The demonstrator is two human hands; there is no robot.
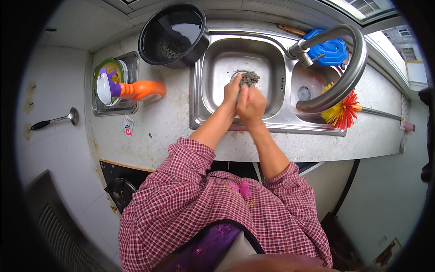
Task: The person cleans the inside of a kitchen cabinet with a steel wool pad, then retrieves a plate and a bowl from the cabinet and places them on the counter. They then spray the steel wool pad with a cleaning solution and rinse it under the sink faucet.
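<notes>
Over the larger basin of a stainless steel double sink (217,91), both hands grip a bunched grey-brown cloth or mop head (250,79). My left hand (233,91) is closed around its lower part, pressed against my right hand (251,102), which is clenched on it too. Its frayed end sticks out beyond the fingers, above the drain. Behind the sink's left corner stands a black pot (200,46) of dark water, with stringy matter at the bottom. The curved steel faucet (360,57) arches over the smaller basin.
An orange spray bottle (146,90) with a purple and white head lies by stacked plates (98,76) on a metal tray (132,61). A red and yellow bristle brush (343,108) rests across the smaller basin. Behind the faucet is a blue plastic container (328,51). A ladle (69,117) hangs left.
</notes>
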